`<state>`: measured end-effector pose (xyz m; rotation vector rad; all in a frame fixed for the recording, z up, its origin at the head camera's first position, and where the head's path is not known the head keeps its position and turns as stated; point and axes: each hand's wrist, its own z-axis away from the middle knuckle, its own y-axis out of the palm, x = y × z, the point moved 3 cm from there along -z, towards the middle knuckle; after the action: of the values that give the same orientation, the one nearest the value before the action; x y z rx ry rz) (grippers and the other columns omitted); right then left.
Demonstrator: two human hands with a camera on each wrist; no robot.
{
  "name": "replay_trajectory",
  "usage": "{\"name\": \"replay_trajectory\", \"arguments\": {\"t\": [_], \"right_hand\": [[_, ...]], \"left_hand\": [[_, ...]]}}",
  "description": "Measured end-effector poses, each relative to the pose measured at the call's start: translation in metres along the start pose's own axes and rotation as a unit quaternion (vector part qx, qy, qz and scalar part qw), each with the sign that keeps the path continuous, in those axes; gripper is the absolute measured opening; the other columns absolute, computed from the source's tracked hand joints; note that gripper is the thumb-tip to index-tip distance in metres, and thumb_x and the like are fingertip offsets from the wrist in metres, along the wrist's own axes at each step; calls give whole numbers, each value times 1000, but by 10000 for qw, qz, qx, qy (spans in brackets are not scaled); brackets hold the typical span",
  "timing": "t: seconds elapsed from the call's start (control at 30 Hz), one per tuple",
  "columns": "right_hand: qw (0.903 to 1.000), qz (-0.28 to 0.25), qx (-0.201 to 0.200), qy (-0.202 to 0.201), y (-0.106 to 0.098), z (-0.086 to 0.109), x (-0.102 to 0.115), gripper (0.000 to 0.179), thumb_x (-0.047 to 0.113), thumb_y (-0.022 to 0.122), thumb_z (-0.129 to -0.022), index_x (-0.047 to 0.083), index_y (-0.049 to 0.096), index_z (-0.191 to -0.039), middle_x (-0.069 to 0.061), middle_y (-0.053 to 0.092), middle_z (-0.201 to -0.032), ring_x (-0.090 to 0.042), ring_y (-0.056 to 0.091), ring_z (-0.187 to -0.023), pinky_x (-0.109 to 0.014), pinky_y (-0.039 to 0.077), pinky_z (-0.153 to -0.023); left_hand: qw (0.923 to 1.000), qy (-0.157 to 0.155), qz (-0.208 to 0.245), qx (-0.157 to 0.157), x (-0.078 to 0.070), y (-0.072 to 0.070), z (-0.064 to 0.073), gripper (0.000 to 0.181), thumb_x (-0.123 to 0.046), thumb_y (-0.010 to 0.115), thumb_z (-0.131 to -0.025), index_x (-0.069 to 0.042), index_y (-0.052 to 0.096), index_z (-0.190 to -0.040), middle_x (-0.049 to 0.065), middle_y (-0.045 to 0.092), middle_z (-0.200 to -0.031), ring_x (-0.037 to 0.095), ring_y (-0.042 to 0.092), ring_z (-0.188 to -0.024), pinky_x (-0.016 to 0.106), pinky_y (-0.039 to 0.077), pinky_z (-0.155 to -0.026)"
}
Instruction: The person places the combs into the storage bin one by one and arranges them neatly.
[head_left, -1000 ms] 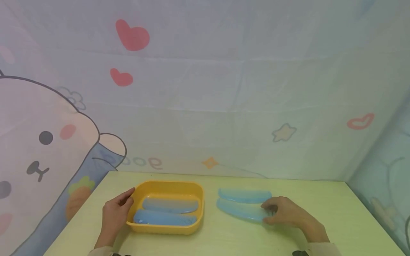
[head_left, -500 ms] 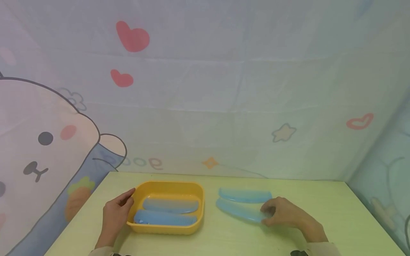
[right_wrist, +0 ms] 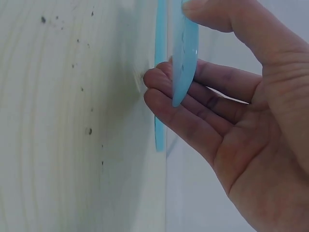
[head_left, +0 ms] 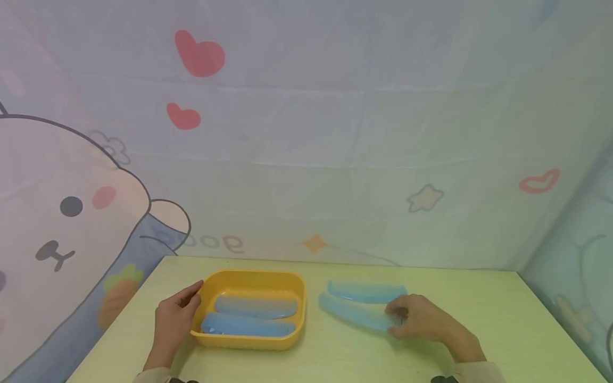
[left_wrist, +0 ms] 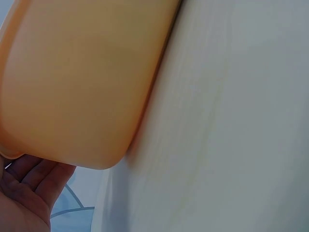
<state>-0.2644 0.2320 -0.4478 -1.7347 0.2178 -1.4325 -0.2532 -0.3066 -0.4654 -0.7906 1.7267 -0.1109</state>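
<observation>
My right hand [head_left: 423,319] pinches the right end of a translucent light-blue comb [head_left: 351,312] between thumb and fingers. In the right wrist view this comb [right_wrist: 185,58] is raised off the table, the thumb on its near side. Just behind it a second blue comb [head_left: 366,292] lies on the table. My left hand [head_left: 174,319] grips the left rim of a yellow plastic basket [head_left: 249,343]; from the left wrist its fingers [left_wrist: 41,176] show against the basket's outer side. Inside the basket lie two blue combs, a rear comb [head_left: 256,306] and a front comb [head_left: 249,325].
The pale wooden table [head_left: 335,356] bears the basket on the left and the loose combs right of centre. A printed cloth [head_left: 306,133] with hearts and a cartoon bear hangs upright along the back edge, and another cloth [head_left: 570,255] stands at the right.
The right hand has shifted slightly left with the pinched comb, whose left end has come up a little. The left hand and basket have stayed in place.
</observation>
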Motion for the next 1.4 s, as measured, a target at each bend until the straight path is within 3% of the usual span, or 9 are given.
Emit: {"name": "replay_trajectory", "arguments": {"t": [0.37,0.6,0.77,1.0,1.2,1.4], "right_hand": [[9975,86,-581,-388,-3,-5,8,51,26,86,-88,-2,70,-128,-7,70,-119,-28,64,-108,-41,57,-91],[9934,119,-881,-719,-4,-6,18,50,26,87,-90,-2,69,-128,-9,70,-121,-32,66,-112,-47,58,-95],[9877,288,-1116,-1052,-1,-13,29,48,24,87,-89,1,71,-128,-3,70,-119,-33,68,-112,-43,59,-95],[9831,435,-1126,-1377,6,-29,46,47,21,87,-88,2,72,-127,3,70,-116,-26,68,-111,-41,58,-96],[9804,399,-937,-1684,11,-46,64,45,20,85,-88,0,73,-126,-1,70,-115,-28,68,-111,-45,58,-96],[9750,788,-928,-1858,17,-63,78,44,22,84,-85,0,75,-122,-3,71,-113,-23,68,-107,-42,58,-94]], "left_hand": [[9998,189,-2,-117,-2,-3,1,29,-2,66,-102,0,76,-129,20,75,-122,-15,58,-89,5,49,-73],[9996,263,-21,-141,-3,-2,-1,29,-1,66,-101,1,76,-128,21,75,-121,-14,58,-90,5,49,-74],[9996,245,-9,-138,-2,-1,-1,29,-2,66,-101,1,76,-128,20,75,-120,-11,60,-89,5,49,-74],[9998,153,-16,-88,-2,-1,1,30,-1,65,-101,1,75,-129,20,75,-122,-12,60,-89,6,49,-73],[9997,195,-28,-130,-3,-1,1,30,-1,66,-101,1,76,-129,20,75,-122,-12,60,-89,5,48,-73],[9998,175,21,-115,-3,0,0,30,0,65,-101,2,75,-129,20,74,-123,-12,60,-89,4,48,-75]]}}
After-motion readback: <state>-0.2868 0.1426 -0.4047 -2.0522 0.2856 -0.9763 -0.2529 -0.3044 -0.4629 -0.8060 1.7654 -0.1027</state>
